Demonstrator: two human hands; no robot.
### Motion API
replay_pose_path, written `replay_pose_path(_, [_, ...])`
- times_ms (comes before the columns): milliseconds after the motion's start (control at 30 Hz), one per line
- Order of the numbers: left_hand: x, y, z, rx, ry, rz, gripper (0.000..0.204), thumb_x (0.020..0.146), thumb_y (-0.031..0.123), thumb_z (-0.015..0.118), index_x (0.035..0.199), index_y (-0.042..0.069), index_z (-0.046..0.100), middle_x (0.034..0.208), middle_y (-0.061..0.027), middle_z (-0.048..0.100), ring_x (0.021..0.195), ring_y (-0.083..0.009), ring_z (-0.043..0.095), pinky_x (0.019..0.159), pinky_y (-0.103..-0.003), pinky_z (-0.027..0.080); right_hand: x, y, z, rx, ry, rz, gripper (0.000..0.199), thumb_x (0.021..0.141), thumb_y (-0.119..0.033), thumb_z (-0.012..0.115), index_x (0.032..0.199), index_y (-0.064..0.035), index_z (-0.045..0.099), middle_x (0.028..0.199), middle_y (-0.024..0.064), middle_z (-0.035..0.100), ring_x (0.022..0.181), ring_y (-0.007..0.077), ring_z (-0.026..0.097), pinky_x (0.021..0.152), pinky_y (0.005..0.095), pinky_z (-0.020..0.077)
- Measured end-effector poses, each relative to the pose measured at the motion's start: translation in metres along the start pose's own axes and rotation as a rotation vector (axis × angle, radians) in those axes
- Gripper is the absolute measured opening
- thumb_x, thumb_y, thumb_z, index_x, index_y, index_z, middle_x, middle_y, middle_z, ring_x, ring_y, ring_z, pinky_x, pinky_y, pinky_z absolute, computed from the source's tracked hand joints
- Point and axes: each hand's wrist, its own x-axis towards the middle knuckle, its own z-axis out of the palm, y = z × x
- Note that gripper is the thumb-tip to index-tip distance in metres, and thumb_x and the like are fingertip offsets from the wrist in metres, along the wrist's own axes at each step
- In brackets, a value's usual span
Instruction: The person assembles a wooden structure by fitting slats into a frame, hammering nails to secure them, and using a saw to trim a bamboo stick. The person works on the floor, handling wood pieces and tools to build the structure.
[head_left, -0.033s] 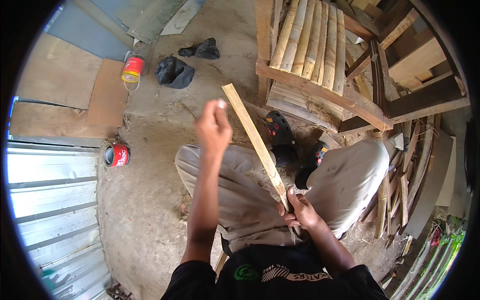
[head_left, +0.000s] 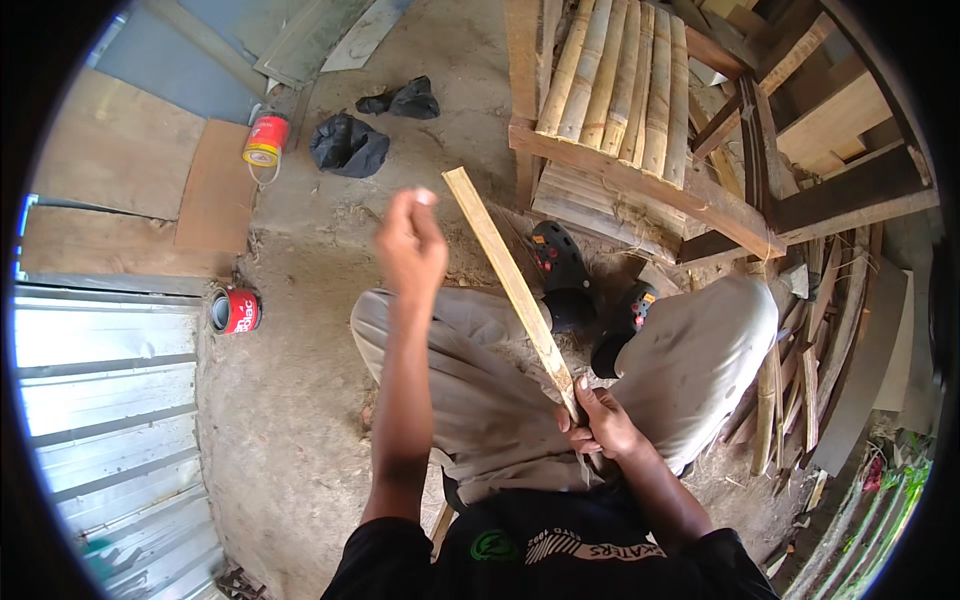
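Note:
A long, flat bamboo slat slants up and to the left from my lap. My right hand grips its lower end against my knee. My left hand is raised just left of the slat's upper half, apart from it. Its fingers are pinched together, and I cannot make out anything between them. I am sitting, with my legs in beige trousers and black clogs on the dirt ground.
A wooden frame filled with bamboo slats stands ahead, beyond my feet. More bamboo strips lie at the right. Two red cans and black bags sit on the ground at the left. Corrugated metal sheet lies at the far left.

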Motion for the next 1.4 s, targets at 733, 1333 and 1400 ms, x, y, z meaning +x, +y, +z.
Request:
replay_pose_path(733, [-0.043, 0.115, 0.052, -0.766, -0.584, -0.604, 0.027, 0.097, 0.013, 0.061, 0.115, -0.006, 0.062, 0.097, -0.0121, 0.07, 0.085, -0.015, 0.068, 0.076, -0.028, 0.057, 0.009, -0.013, -0.009, 0.002, 0.18, -0.523, 0.061, 0.104, -0.05, 0.036, 0.088, 0.0011, 0.064, 0.056, -0.0002, 0.045, 0.048, 0.0078, 0.038, 0.047, 0.0235, 0.0319])
replay_pose_path(1333, [-0.045, 0.136, 0.077, -0.92, -0.728, -0.577, 0.041, 0.099, 0.022, 0.057, 0.129, -0.006, 0.054, 0.113, -0.0206, 0.067, 0.099, -0.0266, 0.068, 0.085, -0.035, 0.056, 0.011, -0.007, -0.03, -0.102, 0.566, -0.66, 0.027, 0.095, -0.026, 0.066, 0.086, -0.0009, 0.065, 0.076, -0.0023, 0.061, 0.072, 0.0045, 0.05, 0.065, 0.0237, 0.0425])
replay_pose_path(1400, [-0.044, 0.138, 0.079, -0.89, -0.722, -0.612, 0.042, 0.099, 0.021, 0.055, 0.13, -0.007, 0.051, 0.116, -0.0206, 0.066, 0.102, -0.0267, 0.068, 0.083, -0.035, 0.057, 0.014, -0.005, -0.03, -0.204, 0.607, -0.7, 0.025, 0.094, -0.025, 0.068, 0.087, -0.0007, 0.064, 0.075, -0.0017, 0.061, 0.072, 0.0044, 0.05, 0.066, 0.0235, 0.0422])
